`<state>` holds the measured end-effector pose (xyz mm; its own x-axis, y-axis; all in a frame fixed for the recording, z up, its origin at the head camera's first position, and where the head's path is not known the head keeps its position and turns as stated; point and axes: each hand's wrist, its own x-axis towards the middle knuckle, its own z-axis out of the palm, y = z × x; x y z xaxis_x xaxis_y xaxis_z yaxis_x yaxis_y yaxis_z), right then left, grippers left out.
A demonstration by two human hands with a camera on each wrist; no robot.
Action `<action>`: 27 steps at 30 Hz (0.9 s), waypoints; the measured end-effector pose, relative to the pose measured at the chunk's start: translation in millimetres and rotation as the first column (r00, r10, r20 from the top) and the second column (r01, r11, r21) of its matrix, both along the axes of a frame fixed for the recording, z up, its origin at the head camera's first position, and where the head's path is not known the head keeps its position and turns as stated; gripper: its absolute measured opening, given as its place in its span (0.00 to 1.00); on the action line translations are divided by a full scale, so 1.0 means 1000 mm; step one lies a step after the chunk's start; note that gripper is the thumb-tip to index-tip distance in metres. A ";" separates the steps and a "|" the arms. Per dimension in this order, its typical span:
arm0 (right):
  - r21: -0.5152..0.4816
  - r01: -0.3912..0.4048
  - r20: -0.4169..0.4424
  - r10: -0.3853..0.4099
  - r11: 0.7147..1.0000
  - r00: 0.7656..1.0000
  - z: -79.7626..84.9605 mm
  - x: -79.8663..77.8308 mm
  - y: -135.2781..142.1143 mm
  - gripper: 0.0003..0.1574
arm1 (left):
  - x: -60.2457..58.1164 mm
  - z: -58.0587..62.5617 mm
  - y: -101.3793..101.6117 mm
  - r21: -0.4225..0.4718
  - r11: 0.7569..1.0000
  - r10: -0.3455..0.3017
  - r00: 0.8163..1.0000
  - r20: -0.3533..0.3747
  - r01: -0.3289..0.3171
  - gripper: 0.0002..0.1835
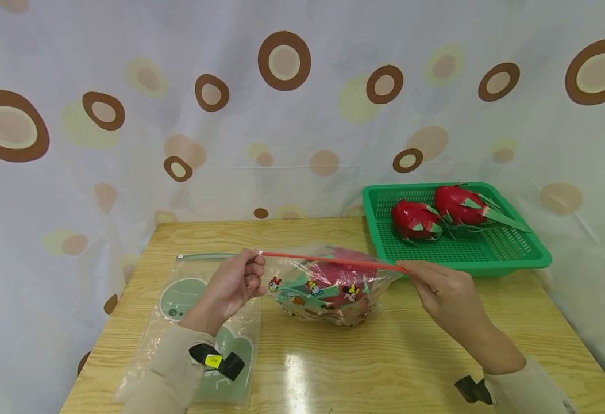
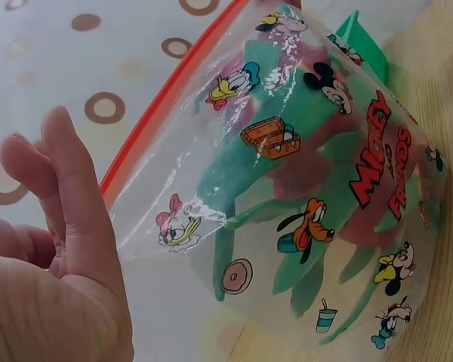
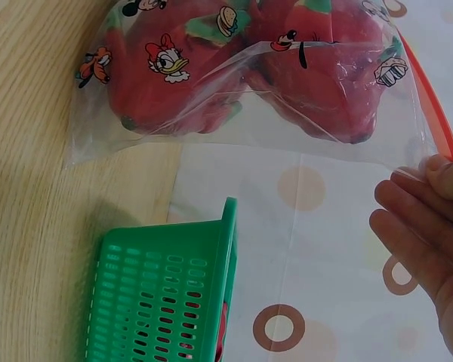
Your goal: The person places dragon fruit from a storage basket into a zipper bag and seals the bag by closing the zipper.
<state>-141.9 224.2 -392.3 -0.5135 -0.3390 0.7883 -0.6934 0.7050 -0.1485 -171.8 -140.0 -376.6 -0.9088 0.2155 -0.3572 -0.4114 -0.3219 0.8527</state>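
1. A pale cloth patterned with brown rings and soft peach and yellow spots hangs behind everything.
2. A light wooden worktop stretches in front of it.
3. A green plastic basket with slotted sides sits at the worktop's back right corner.
4. A clear bag with green shapes lies flat along the worktop's left edge, reaching toward the front left corner; the left forearm crosses above it.
5. A clear cartoon bag, printed "Mickey and Friends", is at the middle of the worktop, bulging, its red strip pulled straight along the top.
6. The right hand pinches the strip's right end between thumb and forefinger, the other fingers loosely extended and spread.
7. The left hand pinches the strip's left end; some fingers curl inward, and its thumb is hard to make out.
8. Two bagged dragon fruits, red with green leaf tips, lie side by side inside the cartoon bag.
9. Two more dragon fruits rest in the basket, next to each other.
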 end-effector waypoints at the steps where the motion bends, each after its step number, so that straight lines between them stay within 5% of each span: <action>1: -0.004 0.001 0.006 0.000 1.000 1.000 0.000 0.000 0.000 0.32 | 0.000 0.000 -0.001 0.000 1.000 -0.002 1.000 0.000 0.002 0.17; 9: 0.002 -0.002 -0.014 0.002 1.000 1.000 -0.001 0.001 0.001 0.31 | 0.003 -0.003 -0.003 -0.018 0.999 -0.039 0.999 0.001 0.039 0.16; 16: -0.035 0.006 0.072 -0.004 0.999 0.997 -0.004 0.004 0.004 0.33 | 0.006 -0.004 -0.002 -0.147 0.986 -0.081 0.995 -0.050 0.073 0.17; 22: -0.076 -0.013 0.084 0.019 0.997 0.996 -0.006 0.006 0.005 0.09 | 0.012 -0.012 -0.006 -0.244 0.970 -0.057 0.989 -0.133 0.024 0.17; 24: -0.094 -0.025 0.074 0.032 0.995 0.997 -0.007 0.005 0.004 0.21 | 0.016 -0.020 -0.007 -0.265 0.964 -0.031 0.987 -0.155 -0.011 0.16; 27: -0.106 -0.024 0.087 0.033 0.994 0.996 -0.009 0.006 0.004 0.24 | 0.023 -0.036 -0.004 -0.262 0.963 0.010 0.982 -0.188 -0.060 0.18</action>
<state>-136.2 228.2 -401.1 -0.5738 -0.2725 0.7723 -0.6938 0.6628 -0.2816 -148.9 -144.5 -412.6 -0.9693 0.1029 -0.2232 -0.2322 -0.0852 0.9689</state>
